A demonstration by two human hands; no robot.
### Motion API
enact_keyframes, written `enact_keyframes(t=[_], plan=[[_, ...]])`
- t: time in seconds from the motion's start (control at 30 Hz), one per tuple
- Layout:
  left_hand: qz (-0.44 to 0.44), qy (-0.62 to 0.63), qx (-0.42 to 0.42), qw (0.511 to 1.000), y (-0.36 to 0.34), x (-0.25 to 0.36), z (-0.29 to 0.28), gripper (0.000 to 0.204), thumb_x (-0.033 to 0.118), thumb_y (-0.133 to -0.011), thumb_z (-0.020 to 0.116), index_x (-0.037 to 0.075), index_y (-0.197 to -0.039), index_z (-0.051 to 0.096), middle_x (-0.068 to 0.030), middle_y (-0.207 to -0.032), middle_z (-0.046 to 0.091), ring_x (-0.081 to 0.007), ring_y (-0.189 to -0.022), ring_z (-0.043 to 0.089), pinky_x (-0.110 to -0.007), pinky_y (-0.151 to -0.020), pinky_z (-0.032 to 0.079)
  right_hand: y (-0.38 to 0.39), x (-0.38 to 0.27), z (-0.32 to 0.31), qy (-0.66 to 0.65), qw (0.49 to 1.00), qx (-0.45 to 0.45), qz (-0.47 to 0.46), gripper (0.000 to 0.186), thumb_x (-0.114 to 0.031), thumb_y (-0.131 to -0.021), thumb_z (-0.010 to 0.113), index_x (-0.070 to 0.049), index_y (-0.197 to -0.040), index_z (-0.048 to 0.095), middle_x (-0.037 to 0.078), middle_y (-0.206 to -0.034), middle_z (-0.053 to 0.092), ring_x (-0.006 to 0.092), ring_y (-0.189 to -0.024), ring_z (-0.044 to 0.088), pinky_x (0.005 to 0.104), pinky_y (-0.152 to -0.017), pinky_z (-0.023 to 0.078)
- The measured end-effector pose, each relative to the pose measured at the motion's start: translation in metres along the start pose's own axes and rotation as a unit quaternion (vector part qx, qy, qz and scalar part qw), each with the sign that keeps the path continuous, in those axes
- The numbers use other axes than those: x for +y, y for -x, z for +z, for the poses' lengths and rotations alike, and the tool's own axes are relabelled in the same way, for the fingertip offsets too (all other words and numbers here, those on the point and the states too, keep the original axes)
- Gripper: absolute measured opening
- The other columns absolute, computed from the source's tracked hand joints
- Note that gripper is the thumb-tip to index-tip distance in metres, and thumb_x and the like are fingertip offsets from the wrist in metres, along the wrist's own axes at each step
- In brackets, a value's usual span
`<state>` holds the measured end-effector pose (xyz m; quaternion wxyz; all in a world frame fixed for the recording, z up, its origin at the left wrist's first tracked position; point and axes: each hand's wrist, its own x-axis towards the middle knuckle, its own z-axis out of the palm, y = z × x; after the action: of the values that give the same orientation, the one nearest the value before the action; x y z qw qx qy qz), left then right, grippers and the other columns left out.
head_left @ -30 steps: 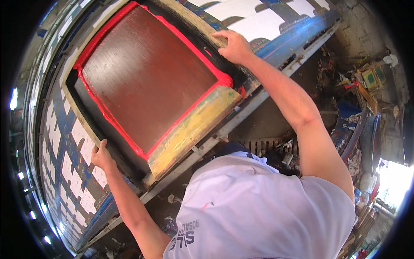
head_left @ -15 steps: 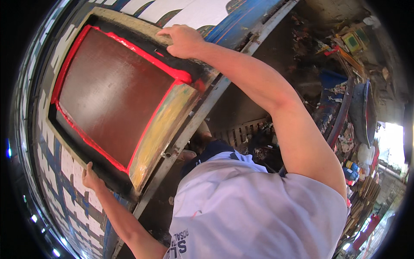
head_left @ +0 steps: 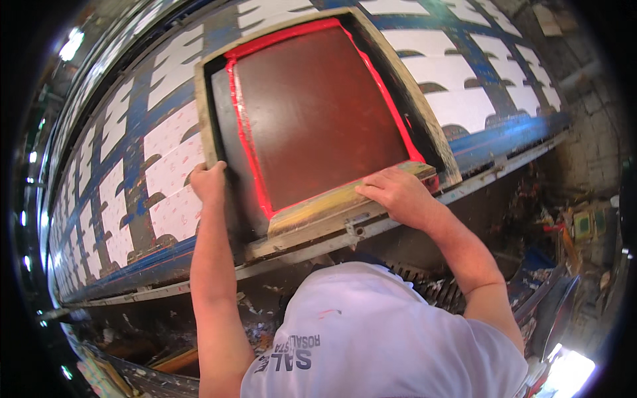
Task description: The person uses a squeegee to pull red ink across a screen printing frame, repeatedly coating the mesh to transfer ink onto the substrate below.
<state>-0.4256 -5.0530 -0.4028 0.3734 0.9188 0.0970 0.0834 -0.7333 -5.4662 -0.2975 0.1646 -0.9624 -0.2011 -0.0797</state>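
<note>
Left hand [head_left: 209, 184] clamps the frame [head_left: 422, 106] at its eight o'clock, fingers partly hidden; right hand [head_left: 401, 197] clamps the squeegee [head_left: 318, 207] at four o'clock, fingertips unclear.

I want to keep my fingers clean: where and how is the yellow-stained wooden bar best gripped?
Probably around the middle of its long near side, coming from the person's side. The yellow-stained wooden bar is long and narrow, lying along the near end of the wooden frame, so a central hold should balance it. Red paint reaches its far corners.
</note>
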Motion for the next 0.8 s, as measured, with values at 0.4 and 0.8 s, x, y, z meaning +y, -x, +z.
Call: enact_keyframes(t=[0.4, 0.8], plan=[[0.015, -0.018, 0.017, 1.000, 0.001, 0.004, 0.004, 0.058, 0.046, -0.095, 0.081, 0.003, -0.133, 0.082, -0.0278, -0.131, 0.077, -0.0471, -0.128, 0.073, -0.058, -0.114, 0.056, -0.076, -0.046, -0.005, 0.008, 0.979, -0.174, 0.110, 0.040, -0.005, -0.091, 0.077, -0.016, -0.129, 0.083, 0.013, -0.116, 0.083, 0.0383, -0.113, 0.080, 0.0553, -0.096, 0.063], [0.010, -0.010, -0.008, 1.000, 0.014, 0.019, -0.012, 0.060, 0.045, -0.105, 0.072, -0.001, -0.143, 0.074, -0.0244, -0.139, 0.070, -0.0451, -0.138, 0.063, -0.058, -0.117, 0.053, -0.073, -0.049, 0.051, 0.088, 0.996, 0.009, 0.030, 0.060, 0.006, -0.076, 0.078, -0.013, -0.132, 0.082, 0.010, -0.121, 0.079, 0.0350, -0.110, 0.076, 0.0493, -0.095, 0.059]])
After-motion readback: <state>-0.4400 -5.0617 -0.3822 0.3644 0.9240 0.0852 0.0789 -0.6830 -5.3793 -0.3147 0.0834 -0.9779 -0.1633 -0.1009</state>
